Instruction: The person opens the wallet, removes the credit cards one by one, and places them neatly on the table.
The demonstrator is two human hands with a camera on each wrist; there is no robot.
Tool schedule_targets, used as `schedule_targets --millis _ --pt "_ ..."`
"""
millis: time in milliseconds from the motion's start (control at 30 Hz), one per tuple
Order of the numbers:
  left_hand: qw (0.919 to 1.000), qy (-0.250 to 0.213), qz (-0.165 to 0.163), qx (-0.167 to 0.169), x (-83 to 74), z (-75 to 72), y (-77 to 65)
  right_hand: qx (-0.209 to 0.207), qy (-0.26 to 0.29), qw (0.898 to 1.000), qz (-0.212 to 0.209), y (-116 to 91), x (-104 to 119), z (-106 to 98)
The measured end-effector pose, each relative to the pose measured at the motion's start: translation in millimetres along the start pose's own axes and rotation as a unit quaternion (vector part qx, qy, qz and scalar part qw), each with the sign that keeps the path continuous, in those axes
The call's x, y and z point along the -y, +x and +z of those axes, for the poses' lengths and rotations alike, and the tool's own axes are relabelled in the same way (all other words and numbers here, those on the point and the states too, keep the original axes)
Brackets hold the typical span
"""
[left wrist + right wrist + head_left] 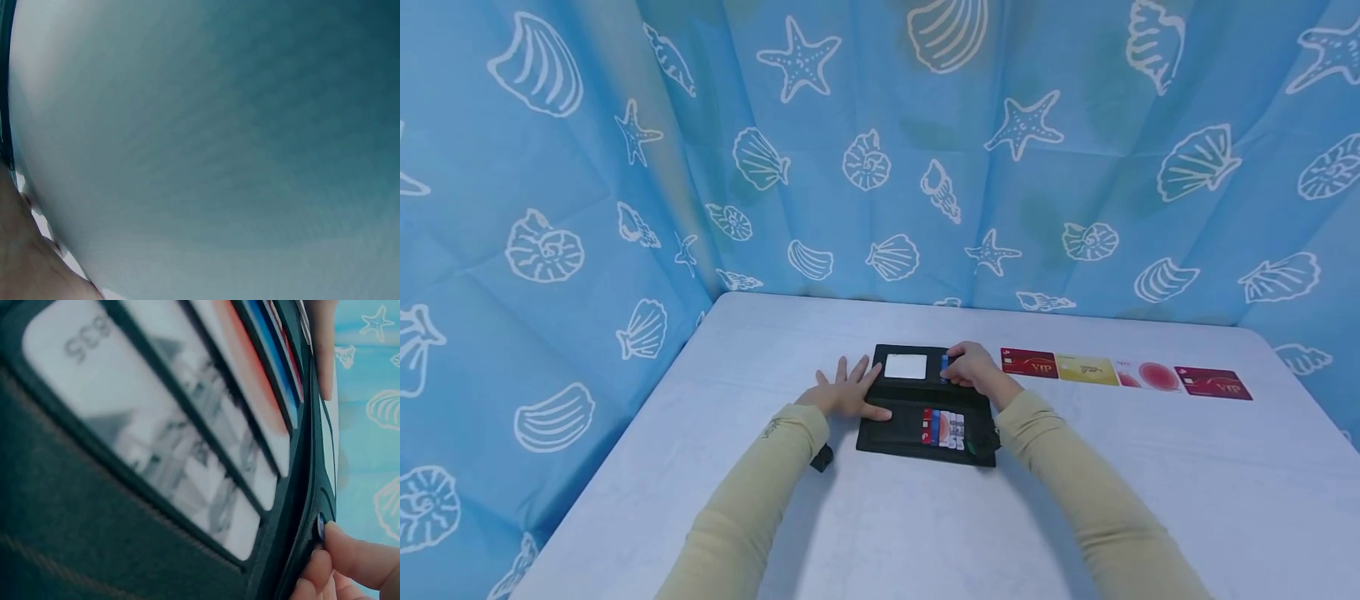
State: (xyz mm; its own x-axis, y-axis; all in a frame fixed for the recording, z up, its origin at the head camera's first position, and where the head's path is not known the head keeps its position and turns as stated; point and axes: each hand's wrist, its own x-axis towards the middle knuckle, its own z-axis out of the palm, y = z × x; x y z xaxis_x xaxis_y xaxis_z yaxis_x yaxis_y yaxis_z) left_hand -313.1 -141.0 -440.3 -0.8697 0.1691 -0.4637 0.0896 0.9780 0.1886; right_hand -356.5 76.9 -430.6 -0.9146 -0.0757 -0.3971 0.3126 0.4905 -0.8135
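Wallet (887,435) open on bench (1225,483), fold running left-right, well inside bench edges. Left hand (844,396) spread across wallet's left side; right hand (976,367) pinching blue card (944,365). Card row (1138,375) near right.

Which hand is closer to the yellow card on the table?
Right. The right hand is at the wallet, left of the yellow card; the left hand is farther off, at the wallet's left edge.

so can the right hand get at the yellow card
Probably yes: the yellow card lies uncovered on the table nearby, though the right hand might first need to release the blue card.
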Motion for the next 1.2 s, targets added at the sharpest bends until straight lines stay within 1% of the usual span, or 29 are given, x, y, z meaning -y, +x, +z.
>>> schedule_targets --millis 200,433,533,833,967,1200 --pt "1.0 -0.007 0.005 -0.001 1.5 -1.2 -1.0 -0.006 0.018 1.0 0.014 3 -1 0" --pt "0.9999 -0.007 0.008 -0.002 2.3 -0.1 -1.2 0.01 0.017 1.0 -0.01 6 -11 -4" --pt "1.0 -0.004 0.008 -0.002 2.4 -0.1 -1.8 0.014 0.026 1.0 -0.009 7 -14 -6" --pt "0.9999 -0.006 0.006 -0.006 -0.1 -3.2 -5.0 0.003 0.067 0.998 0.011 1 -20 -20" --pt "0.9999 -0.011 0.008 -0.006 0.1 -1.8 -4.1 -0.001 0.087 0.996 0.023 -2 -26 -28" --pt "0.9999 -0.008 0.007 -0.004 0.0 -1.5 -2.7 -0.007 0.088 0.996 0.02 -8 -32 -39"
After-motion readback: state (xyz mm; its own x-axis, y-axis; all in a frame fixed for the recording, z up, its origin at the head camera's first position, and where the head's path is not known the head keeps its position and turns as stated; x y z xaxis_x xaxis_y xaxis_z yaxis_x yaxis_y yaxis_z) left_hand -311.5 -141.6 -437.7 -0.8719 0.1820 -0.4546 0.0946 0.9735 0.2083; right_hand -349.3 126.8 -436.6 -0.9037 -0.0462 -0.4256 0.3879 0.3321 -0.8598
